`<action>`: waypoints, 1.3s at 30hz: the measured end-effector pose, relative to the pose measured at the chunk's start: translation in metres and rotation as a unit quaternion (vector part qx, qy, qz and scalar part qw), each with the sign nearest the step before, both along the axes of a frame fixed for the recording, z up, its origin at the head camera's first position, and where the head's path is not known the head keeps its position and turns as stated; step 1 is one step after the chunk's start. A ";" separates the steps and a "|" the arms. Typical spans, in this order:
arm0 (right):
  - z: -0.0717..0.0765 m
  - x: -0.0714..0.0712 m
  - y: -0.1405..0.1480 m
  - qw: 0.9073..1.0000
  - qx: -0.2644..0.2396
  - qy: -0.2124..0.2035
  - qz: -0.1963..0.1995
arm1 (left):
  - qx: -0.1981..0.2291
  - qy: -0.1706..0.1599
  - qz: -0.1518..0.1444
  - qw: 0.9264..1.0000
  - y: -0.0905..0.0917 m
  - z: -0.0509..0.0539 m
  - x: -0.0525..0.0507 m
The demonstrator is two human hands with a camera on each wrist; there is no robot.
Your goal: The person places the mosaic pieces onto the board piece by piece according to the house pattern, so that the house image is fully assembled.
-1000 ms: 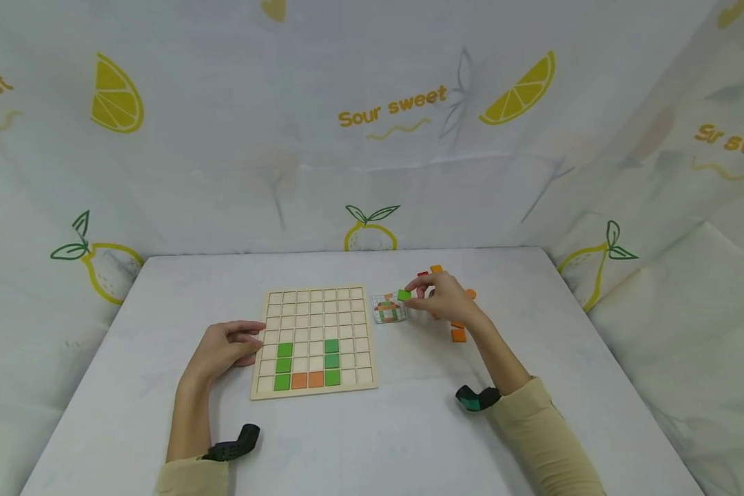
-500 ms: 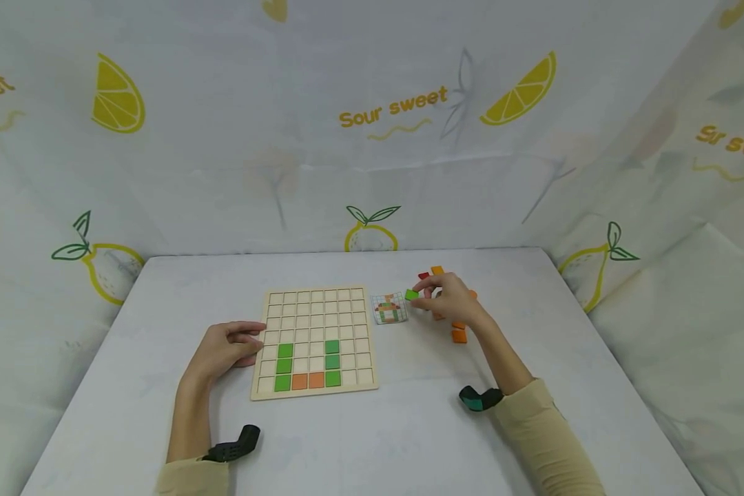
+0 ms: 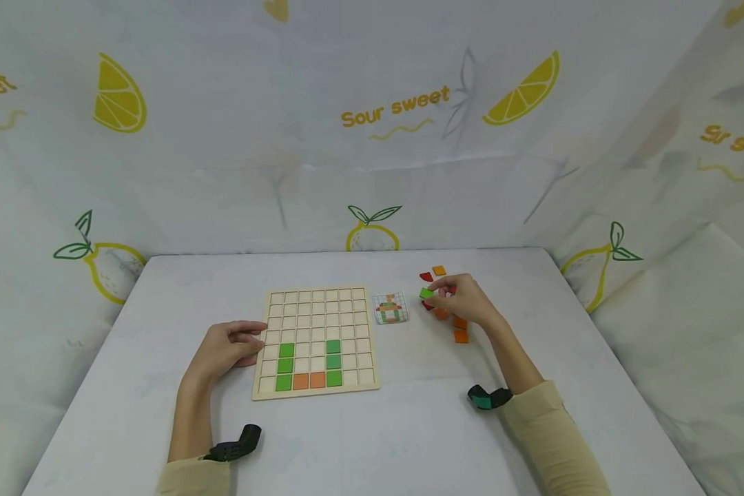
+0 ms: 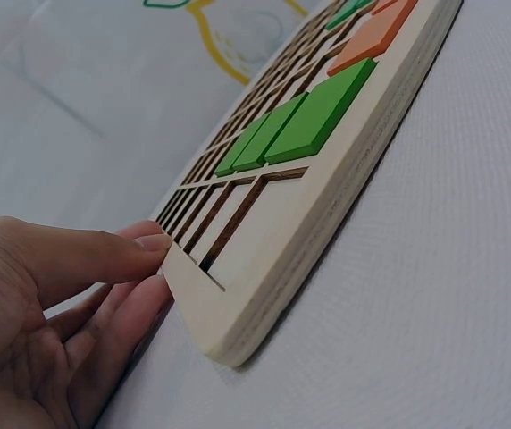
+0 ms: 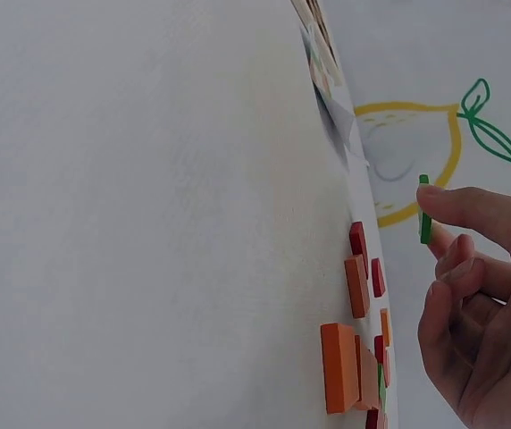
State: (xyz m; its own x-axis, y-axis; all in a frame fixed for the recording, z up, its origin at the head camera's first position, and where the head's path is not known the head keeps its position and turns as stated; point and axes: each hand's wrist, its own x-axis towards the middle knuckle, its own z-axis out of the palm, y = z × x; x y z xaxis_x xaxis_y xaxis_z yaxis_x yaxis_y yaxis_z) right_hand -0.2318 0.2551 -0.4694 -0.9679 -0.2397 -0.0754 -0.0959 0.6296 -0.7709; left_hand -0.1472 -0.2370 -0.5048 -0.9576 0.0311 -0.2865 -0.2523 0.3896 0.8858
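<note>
On the table lies a wooden grid board (image 3: 315,342) with green and orange square tiles set in its lower cells. At its left edge is my left hand (image 3: 226,348); the left wrist view shows the thumb and curled fingers pinching that edge. My right hand (image 3: 465,297) pinches a green tile (image 5: 424,210) between thumb and fingers, raised off the table near the loose tiles. In the head view this hand covers part of the pile. A small pattern card (image 3: 390,308) lies between the board and the right hand.
Loose pieces lie around the right hand: an orange tile (image 3: 461,336) toward me, a yellow-orange tile (image 3: 439,271) and a red curved piece (image 3: 426,277) at the back. A lemon-printed white cloth (image 3: 372,172) stands behind the table.
My right hand has moved right with the green tile, from over the pattern card to above the loose pieces; the card is now uncovered. My left hand has stayed at the board's edge.
</note>
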 end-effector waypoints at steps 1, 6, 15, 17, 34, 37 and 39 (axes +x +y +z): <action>0.000 0.000 0.001 1.000 -0.003 -0.003 -0.001 | -0.001 0.000 0.000 1.000 0.000 0.000 0.000; -0.002 0.000 0.005 1.000 -0.010 -0.012 -0.008 | -0.004 0.003 0.002 1.000 0.000 -0.001 0.000; -0.006 -0.001 0.013 1.000 0.016 -0.003 -0.025 | 0.002 0.004 0.002 1.000 -0.002 -0.004 0.000; -0.008 -0.002 0.016 0.999 0.020 0.001 -0.027 | 0.002 0.003 0.003 1.000 -0.001 -0.003 0.001; -0.019 -0.006 0.029 0.998 0.038 -0.012 -0.049 | 0.000 0.000 0.000 1.000 -0.001 -0.002 0.000; -0.020 -0.006 0.029 0.998 0.036 -0.016 -0.055 | -0.001 -0.001 0.000 1.000 0.000 -0.001 0.000; -0.020 -0.006 0.030 0.998 0.036 -0.016 -0.054 | -0.001 -0.001 0.000 1.000 0.000 -0.001 0.000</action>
State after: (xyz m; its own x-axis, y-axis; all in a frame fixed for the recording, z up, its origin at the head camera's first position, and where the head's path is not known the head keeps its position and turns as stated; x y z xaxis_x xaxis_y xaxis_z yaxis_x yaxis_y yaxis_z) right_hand -0.2378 0.2849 -0.4896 -0.9845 -0.1277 -0.1200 -0.0009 0.6882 -0.7255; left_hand -0.1474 -0.2372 -0.5056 -0.9571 0.0303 -0.2881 -0.2538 0.3919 0.8843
